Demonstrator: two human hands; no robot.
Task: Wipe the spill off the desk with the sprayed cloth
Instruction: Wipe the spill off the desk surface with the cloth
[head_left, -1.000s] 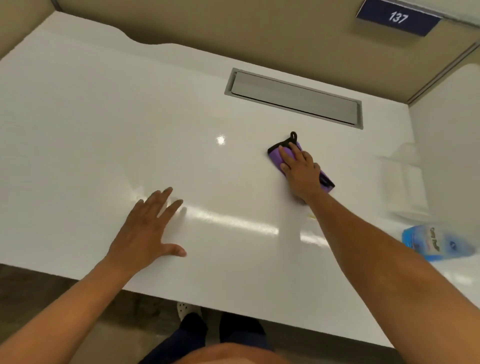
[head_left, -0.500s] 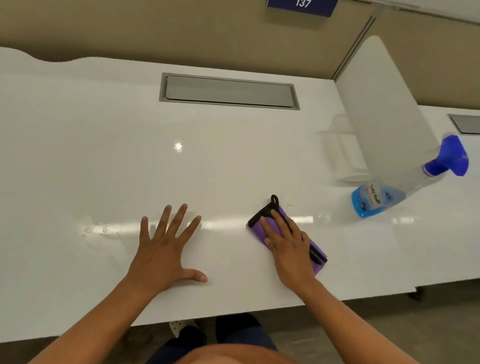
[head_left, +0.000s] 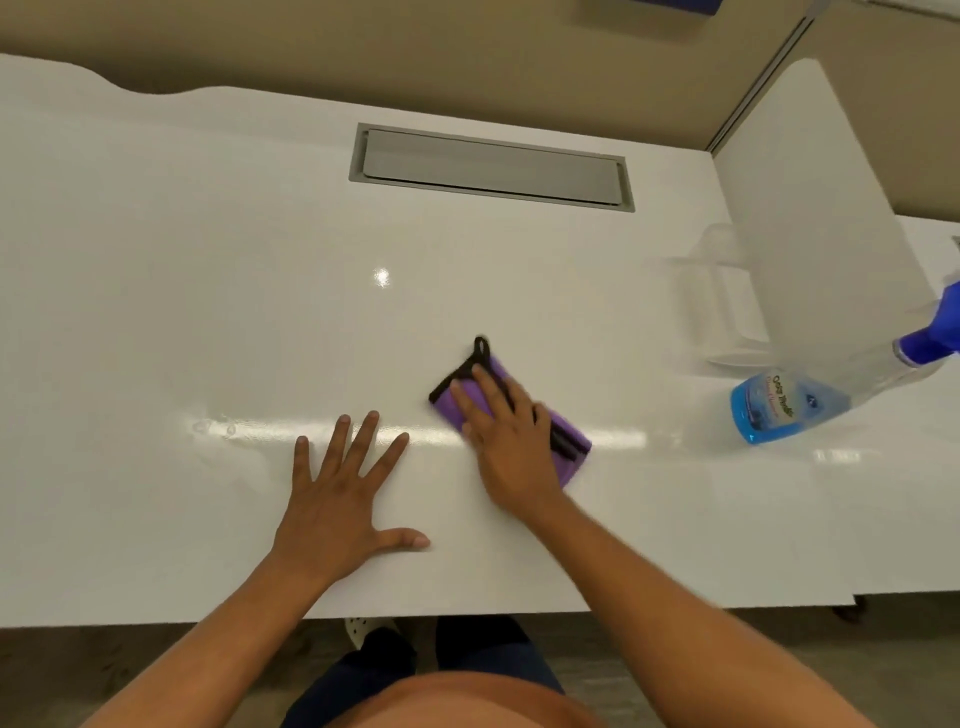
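the right hand (head_left: 511, 441) lies flat, pressing the cloth (head_left: 563, 436) onto the desk (head_left: 208, 312), well left of the spray bottle (head_left: 795, 400). the left hand (head_left: 337, 499) rests splayed and empty, just left of the cloth.

Glossy white desk (head_left: 208, 260), soft purple cloth (head_left: 569, 434)

Off at the right edge there's a clear spray bottle (head_left: 810, 400) with blue liquid and a blue trigger, leaning beside a white divider panel (head_left: 821, 208), plus a grey recessed cable hatch (head_left: 491, 167) top center against the beige wall (head_left: 415, 52).
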